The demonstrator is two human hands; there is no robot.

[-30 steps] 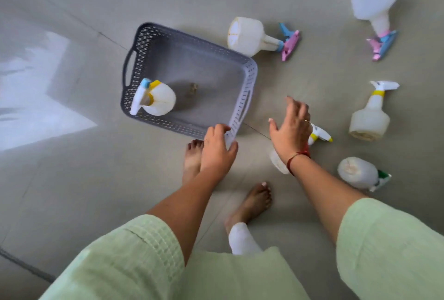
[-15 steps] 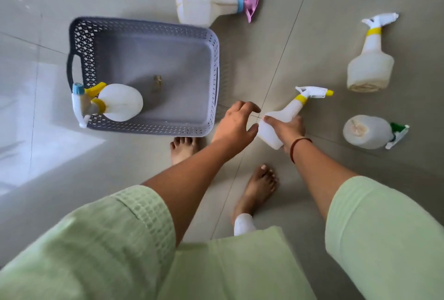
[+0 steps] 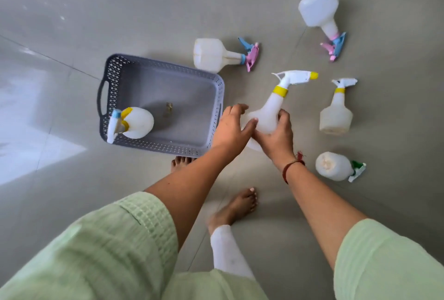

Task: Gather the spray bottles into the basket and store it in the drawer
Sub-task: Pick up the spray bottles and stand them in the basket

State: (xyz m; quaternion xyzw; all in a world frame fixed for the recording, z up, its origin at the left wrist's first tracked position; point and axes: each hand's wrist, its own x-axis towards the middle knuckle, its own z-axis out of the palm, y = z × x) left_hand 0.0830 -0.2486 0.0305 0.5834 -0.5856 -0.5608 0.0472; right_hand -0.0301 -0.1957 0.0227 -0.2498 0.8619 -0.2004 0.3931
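The right hand (image 3: 276, 136) is wrapping its fingers round the belly of a yellow-collared spray bottle (image 3: 270, 113), clamped on it and carrying it clear of the floor, nozzle pointing up and away from the wrist. The left hand (image 3: 231, 129) is resting against the same bottle's near side, fingers loosely curled and thumb touching the plastic; it is steadying more than gripping, and I cannot tell whether it is bearing any weight.

Just to the left of the grip, the grey basket (image 3: 217, 88) is sitting on the tiled floor (image 3: 72, 203), its right wall almost under the left hand. One round bottle (image 3: 139, 122) is already lying in its near-left corner, trigger hanging over the rim. The drawer is not showing anywhere.

Doing this step well is, in my judgement, a matter of sliding the held bottle leftward over the rim and laying it down on its side in the bare middle of the basket, rather than dropping it upright where the tall trigger could tip it. The left hand is probably better used holding the basket wall so it is not skidding on the smooth tile.

Four bottles are waiting beyond the grip: a second yellow-collared bottle (image 3: 336, 112) just to the right, a green-trigger bottle (image 3: 334, 166) nearer the wrist, and two pink-and-blue-trigger bottles, one (image 3: 216, 58) above the basket, one (image 3: 318, 9) farthest off
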